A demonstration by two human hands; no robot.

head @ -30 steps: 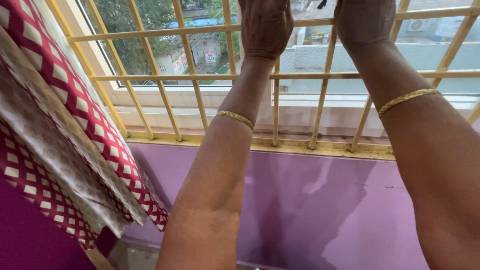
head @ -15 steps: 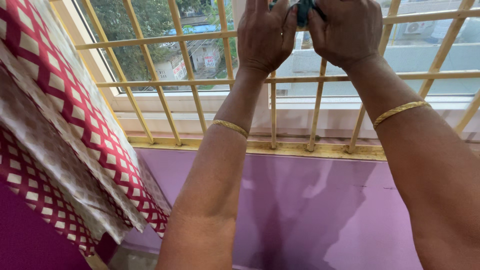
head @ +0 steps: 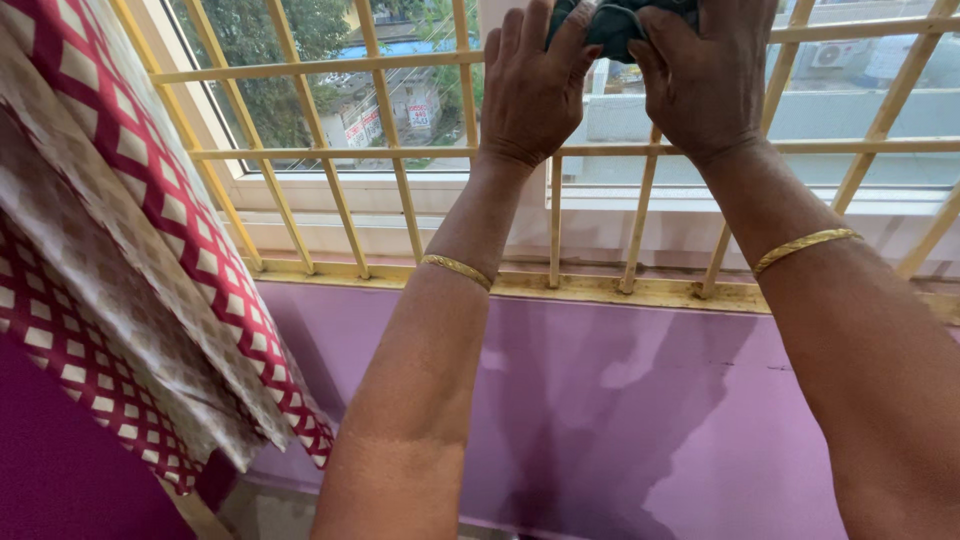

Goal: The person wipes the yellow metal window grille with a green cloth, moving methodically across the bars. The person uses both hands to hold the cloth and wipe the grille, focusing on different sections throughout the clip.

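Both my arms reach up to a yellow window grille (head: 400, 210). My left hand (head: 530, 90) and my right hand (head: 705, 85) together grip a dark bundled cloth (head: 615, 25) pressed against the bars near the top of the view; its upper part is cut off by the frame edge. Each wrist wears a thin gold bangle.
A red-and-white checked cloth with a brown patterned band (head: 120, 260) hangs at the left. Below the grille runs a yellow sill (head: 560, 285) above a purple wall (head: 600, 400). Trees and buildings show outside through the bars.
The view has tilted up, so my hands sit lower in the frame. The dark cloth has come into sight between them and both hands now close on it.
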